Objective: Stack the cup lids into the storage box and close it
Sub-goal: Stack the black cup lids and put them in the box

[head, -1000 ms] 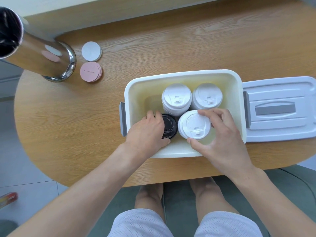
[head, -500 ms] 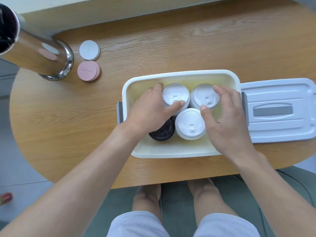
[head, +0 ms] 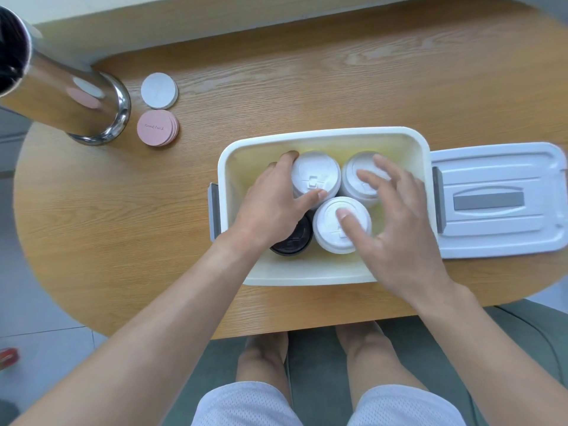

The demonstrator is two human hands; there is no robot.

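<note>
The cream storage box stands open on the wooden table. Inside are three stacks of white cup lids: back left, back right and front middle. A stack of black lids sits at the front left, partly under my wrist. My left hand curls around the back-left white stack. My right hand is spread over the two right stacks, its thumb on the front one and its fingers on the back-right one. The box's grey-white lid lies flat to the right of the box.
A shiny steel cylinder stands at the table's back left. Beside it lie a white round coaster and a small pile of pink ones. My knees are under the near table edge.
My left hand left the black lids and moved back onto the back-left white stack. My right hand let go of the front white stack and spread out over the two right stacks.
</note>
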